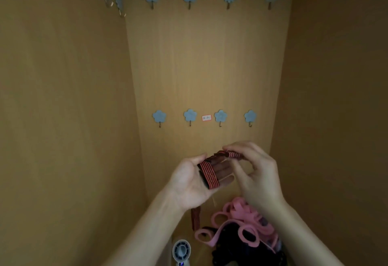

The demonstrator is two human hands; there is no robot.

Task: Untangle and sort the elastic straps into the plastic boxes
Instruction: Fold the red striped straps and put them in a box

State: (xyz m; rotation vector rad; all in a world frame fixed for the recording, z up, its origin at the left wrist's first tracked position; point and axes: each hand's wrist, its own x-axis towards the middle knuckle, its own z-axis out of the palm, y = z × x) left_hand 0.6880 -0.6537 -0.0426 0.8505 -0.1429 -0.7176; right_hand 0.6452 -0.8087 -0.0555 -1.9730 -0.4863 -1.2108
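A red-and-black striped elastic strap [209, 173] is wound around the fingers of my left hand [195, 183], palm up, thumb resting on the wraps. My right hand [255, 171] pinches the strap's free run between thumb and forefinger just above and to the right of the left fingers. A loose tail of the same strap [195, 218] hangs below my left wrist. Underneath lies a tangled heap of pink elastic straps [237, 221] mixed with dark straps [233, 242]. No plastic box is clearly visible.
I face a wooden cabinet corner with two rows of blue flower-shaped hooks [190, 116] on the back panel and small white labels [206, 118]. A small white hand fan [181, 252] stands at the bottom edge, left of the heap.
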